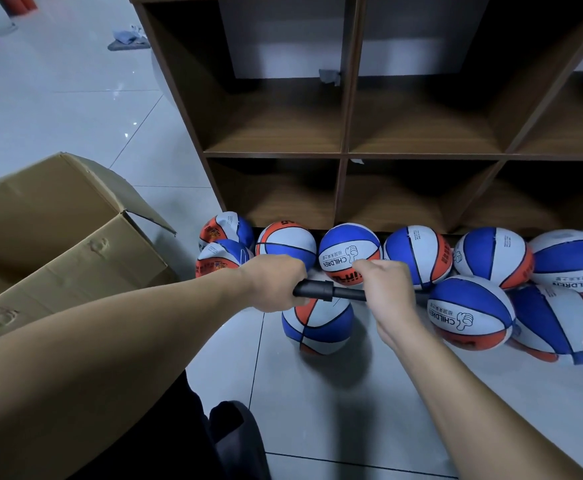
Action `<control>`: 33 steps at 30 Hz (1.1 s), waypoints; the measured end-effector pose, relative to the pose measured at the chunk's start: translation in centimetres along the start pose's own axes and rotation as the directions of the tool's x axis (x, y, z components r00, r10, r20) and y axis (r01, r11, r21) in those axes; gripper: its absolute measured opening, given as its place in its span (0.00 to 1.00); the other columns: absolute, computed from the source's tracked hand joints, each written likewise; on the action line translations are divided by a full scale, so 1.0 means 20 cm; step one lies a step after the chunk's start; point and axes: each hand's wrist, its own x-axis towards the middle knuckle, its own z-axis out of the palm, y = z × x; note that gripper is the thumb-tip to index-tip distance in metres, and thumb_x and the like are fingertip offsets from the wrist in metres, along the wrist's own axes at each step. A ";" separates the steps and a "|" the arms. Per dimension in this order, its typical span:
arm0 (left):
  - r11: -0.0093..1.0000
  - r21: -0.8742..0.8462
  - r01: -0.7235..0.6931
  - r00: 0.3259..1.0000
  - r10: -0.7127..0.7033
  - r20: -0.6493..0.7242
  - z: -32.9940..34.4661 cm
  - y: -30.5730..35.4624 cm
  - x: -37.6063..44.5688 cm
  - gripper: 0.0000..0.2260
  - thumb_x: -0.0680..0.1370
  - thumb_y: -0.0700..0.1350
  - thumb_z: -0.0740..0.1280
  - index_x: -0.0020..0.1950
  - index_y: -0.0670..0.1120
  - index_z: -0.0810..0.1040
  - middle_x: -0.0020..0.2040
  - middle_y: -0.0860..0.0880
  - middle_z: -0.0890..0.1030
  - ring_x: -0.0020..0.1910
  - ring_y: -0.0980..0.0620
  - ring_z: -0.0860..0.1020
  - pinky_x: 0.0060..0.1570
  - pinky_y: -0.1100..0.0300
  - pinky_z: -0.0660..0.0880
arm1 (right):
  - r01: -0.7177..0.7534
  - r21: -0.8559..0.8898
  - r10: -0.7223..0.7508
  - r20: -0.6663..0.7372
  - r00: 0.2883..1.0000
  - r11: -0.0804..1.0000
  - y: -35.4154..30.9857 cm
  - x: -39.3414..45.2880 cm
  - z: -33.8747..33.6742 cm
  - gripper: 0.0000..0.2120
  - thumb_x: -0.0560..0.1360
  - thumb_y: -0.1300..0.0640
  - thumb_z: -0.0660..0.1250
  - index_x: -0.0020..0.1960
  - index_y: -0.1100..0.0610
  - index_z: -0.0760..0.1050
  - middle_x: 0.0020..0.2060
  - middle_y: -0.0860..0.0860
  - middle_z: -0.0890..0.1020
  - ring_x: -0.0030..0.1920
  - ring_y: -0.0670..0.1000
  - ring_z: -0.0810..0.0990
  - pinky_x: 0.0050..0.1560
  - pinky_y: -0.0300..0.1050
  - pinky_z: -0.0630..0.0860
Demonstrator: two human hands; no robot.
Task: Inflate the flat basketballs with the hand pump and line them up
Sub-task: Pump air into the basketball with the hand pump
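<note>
A black hand pump (328,292) lies level between my hands. My left hand (276,287) grips its thick end. My right hand (385,284) grips the thinner shaft; the far end is hidden behind it. Under the pump sits a partly flat red, white and blue basketball (317,329). Several round basketballs (350,252) stand in a row along the foot of the shelf. Two crumpled flat balls (226,242) lie at the row's left end. A round ball (470,313) and a saggy one (560,323) lie in front on the right.
A brown wooden cubby shelf (343,154) stands behind the balls, its compartments almost bare. An open cardboard box (58,233) sits on the floor at the left. Pale glossy tiles (335,403) cover the floor in front of me. My dark-clothed knee (234,441) is at the bottom.
</note>
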 end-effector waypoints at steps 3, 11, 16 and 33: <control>1.000 0.017 -0.014 1.000 0.014 -0.005 0.00 0.04 0.00 0.13 0.82 0.57 0.68 0.41 0.53 0.73 0.35 0.52 0.78 0.35 0.50 0.77 0.36 0.53 0.76 | -0.009 -0.010 0.009 -0.026 1.000 1.000 0.00 -0.02 0.02 0.23 0.75 0.62 0.67 0.34 0.53 0.54 0.31 0.50 0.54 0.35 0.52 0.53 0.31 0.44 0.50; 0.993 0.105 -0.059 0.997 0.063 -0.035 -0.01 0.13 0.00 0.12 0.82 0.56 0.67 0.42 0.54 0.71 0.36 0.53 0.76 0.34 0.52 0.74 0.36 0.54 0.73 | -0.076 0.028 0.077 -0.030 0.997 0.997 0.04 -0.05 0.09 0.21 0.74 0.61 0.67 0.30 0.52 0.58 0.30 0.52 0.59 0.36 0.54 0.59 0.38 0.50 0.59; 0.989 0.129 -0.073 0.996 0.078 -0.035 -0.02 0.14 0.01 0.11 0.83 0.55 0.67 0.44 0.54 0.71 0.37 0.53 0.76 0.34 0.52 0.74 0.38 0.51 0.76 | -0.090 0.069 0.091 -0.017 0.996 0.994 0.06 -0.04 0.11 0.18 0.75 0.60 0.68 0.32 0.55 0.61 0.29 0.51 0.60 0.34 0.54 0.61 0.37 0.48 0.63; 0.983 0.157 0.094 0.995 -0.097 0.012 -0.06 -0.08 0.05 0.13 0.81 0.56 0.69 0.40 0.53 0.73 0.38 0.51 0.79 0.34 0.50 0.76 0.33 0.56 0.71 | -0.085 0.113 0.076 0.075 0.994 0.990 0.10 0.16 -0.25 0.23 0.77 0.54 0.72 0.30 0.49 0.63 0.29 0.50 0.60 0.32 0.52 0.59 0.35 0.47 0.60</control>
